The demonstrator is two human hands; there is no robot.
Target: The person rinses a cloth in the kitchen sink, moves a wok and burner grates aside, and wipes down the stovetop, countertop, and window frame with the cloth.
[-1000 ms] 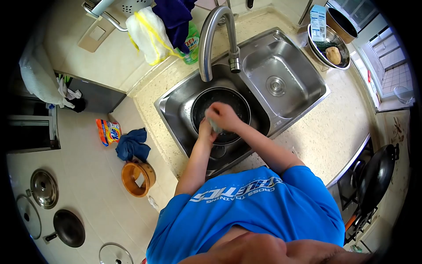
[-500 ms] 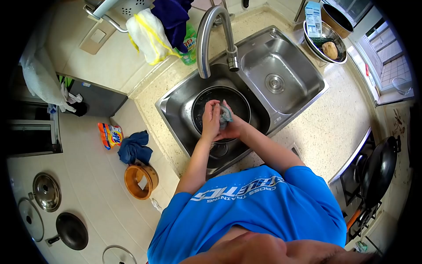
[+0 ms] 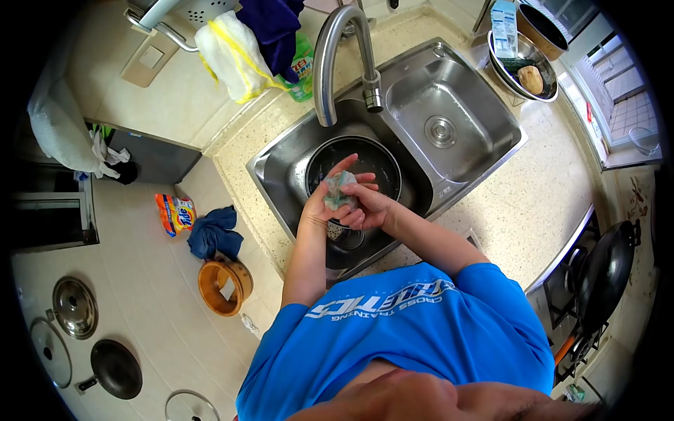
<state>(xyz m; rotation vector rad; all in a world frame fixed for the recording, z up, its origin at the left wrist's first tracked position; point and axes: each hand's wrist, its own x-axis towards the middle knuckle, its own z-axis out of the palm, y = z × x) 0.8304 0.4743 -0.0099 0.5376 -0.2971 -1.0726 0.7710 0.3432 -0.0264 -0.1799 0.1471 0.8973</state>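
A crumpled pale green and white dishcloth [image 3: 338, 189] is bunched between my two hands, above the left sink basin. It lies in the palm of my left hand [image 3: 324, 203], whose fingers reach up and away, loosely around it. My right hand [image 3: 372, 206] closes on the cloth from the other side, thumb on top and fingers curled. Below them a round black pan [image 3: 382, 165] sits in the basin, partly covered by my hands. Its inside looks wet.
A curved steel faucet [image 3: 325, 67] arches over the sink [image 3: 456, 184]. A steel bowl [image 3: 546, 95] with food and a carton [image 3: 504, 28] stands at the back right. A green bottle [image 3: 302, 70] is behind the sink. A black wok [image 3: 609, 274] rests on the stove at right.
My hands have turned and spread from a tight squeeze around the cloth. The left palm now faces up with the cloth showing more fully, and both hands sit slightly lower.
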